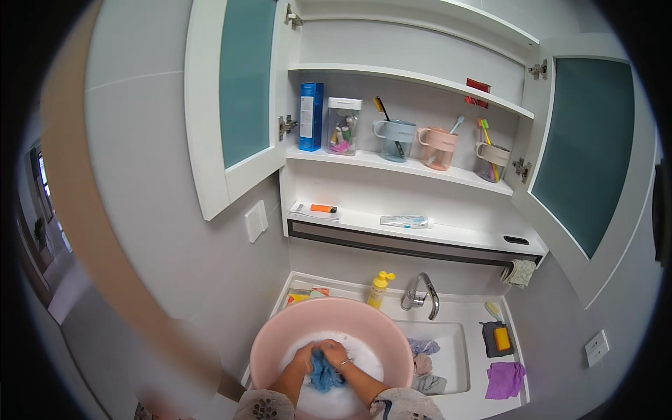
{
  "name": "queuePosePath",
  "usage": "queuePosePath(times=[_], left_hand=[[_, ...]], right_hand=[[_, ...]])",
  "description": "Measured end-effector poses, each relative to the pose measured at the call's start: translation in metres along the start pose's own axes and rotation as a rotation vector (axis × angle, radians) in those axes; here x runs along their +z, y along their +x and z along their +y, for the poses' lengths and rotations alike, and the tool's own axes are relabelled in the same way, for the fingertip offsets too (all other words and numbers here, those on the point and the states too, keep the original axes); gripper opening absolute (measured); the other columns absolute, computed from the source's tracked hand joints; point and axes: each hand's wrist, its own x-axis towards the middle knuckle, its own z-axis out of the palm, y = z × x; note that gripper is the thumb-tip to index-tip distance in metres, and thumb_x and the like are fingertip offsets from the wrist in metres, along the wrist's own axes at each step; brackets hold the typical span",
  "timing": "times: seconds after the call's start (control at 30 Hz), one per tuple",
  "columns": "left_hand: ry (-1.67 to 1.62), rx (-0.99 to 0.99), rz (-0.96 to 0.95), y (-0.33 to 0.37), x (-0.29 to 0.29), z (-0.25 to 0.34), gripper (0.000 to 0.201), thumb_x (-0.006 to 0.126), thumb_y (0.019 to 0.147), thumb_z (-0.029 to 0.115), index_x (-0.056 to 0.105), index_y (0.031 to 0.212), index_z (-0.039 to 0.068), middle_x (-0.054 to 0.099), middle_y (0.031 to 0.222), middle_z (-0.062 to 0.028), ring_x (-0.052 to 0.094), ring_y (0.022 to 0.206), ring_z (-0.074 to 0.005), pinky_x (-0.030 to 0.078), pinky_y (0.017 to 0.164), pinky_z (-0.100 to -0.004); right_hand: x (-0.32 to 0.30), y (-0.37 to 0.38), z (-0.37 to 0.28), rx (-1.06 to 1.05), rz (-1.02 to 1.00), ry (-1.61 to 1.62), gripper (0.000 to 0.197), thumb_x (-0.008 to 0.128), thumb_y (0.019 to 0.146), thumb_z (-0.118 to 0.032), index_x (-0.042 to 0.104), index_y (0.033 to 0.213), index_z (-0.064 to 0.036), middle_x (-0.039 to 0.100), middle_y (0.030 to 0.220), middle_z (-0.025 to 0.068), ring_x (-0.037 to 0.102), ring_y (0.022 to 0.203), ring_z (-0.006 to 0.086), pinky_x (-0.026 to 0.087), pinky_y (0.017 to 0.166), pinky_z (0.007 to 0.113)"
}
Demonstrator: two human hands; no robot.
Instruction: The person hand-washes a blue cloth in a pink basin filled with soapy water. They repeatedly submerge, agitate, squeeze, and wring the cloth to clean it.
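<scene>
Both my hands are inside a large pink basin (269, 344) that stands on the counter, partly over the left side of the sink. White suds (364, 350) fill its bottom. My left hand (305, 355) and my right hand (332, 351) are close together, closed on a wet blue cloth (324, 374) that hangs down into the suds. A thin bracelet circles my right wrist. My fingertips are partly hidden behind the hands. To the right, several crumpled cloths (424, 364) in lilac, beige and grey lie in the white sink (455, 357).
Behind the basin stand a yellow bottle (379, 288) and a chrome faucet (422, 295). A purple cloth (505, 380), a yellow soap bar (501, 339) and a brush (493, 310) lie along the right. Overhead, the cabinet's left door (210, 189) and right door (595, 273) hang open.
</scene>
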Motion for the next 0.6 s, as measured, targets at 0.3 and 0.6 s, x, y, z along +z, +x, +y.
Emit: queuePosePath(times=[0.3,0.6], left_hand=[[0.094,0.180,0.177,-0.060,0.059,-0.017,0.036,0.044,0.088,0.039,0.051,0.108,0.010,0.053,0.112,-0.0107,0.051,0.099,-0.0267,0.042,0.084,-0.0429],[-0.156,0.123,0.057,-0.087,0.060,-0.013,0.039,0.041,0.090,0.039,0.050,0.108,0.005,0.058,0.097,-0.0108,0.058,0.086,-0.0249,0.049,0.075,-0.0430]], right_hand=[[-0.023,-0.020,-0.061,0.115,0.202,-0.494,0.041,0.047,0.083,-0.044,0.065,0.082,-0.0075,0.063,0.075,0.0194,0.061,0.071,0.0357,0.049,0.066,0.043],[-0.017,-0.051,-0.080,-0.147,0.087,-0.602,0.042,0.044,0.084,-0.044,0.065,0.077,-0.0081,0.062,0.075,0.0210,0.060,0.070,0.0375,0.048,0.066,0.045]])
